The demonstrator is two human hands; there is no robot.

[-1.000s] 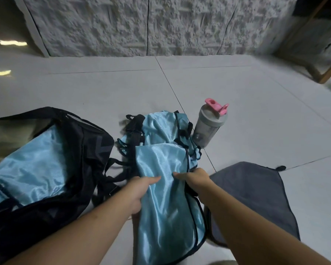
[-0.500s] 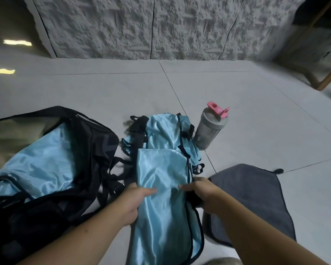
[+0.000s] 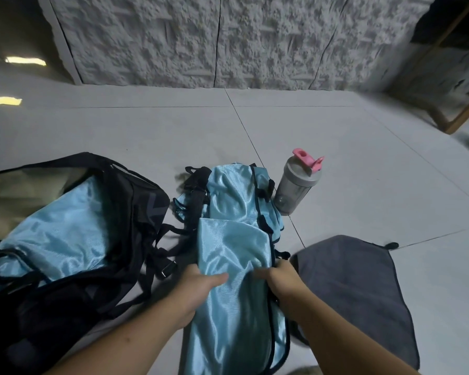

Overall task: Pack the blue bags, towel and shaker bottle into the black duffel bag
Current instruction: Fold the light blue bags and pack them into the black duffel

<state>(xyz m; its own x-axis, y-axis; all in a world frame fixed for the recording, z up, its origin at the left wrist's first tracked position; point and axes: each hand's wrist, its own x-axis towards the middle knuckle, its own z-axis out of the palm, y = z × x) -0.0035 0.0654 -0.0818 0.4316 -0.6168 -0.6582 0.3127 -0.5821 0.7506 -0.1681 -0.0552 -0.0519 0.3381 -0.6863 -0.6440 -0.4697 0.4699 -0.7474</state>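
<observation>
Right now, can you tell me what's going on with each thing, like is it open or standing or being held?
Black duffel bag: open, blue lining showing.
Blue bag: lying on the floor, gripped at both sides.
Left hand: gripping the blue bag's left edge.
Right hand: gripping the blue bag's right edge.
Shaker bottle: standing upright, pink cap flipped up.
Towel: lying flat on the floor.

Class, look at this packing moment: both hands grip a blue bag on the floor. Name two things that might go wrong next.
1. The shaker bottle stands upright right beside the blue bag; lifting the bag might tip it.
2. Black straps trail between the blue bag and the black duffel bag; they could snag as the left hand and right hand carry it across.
</observation>
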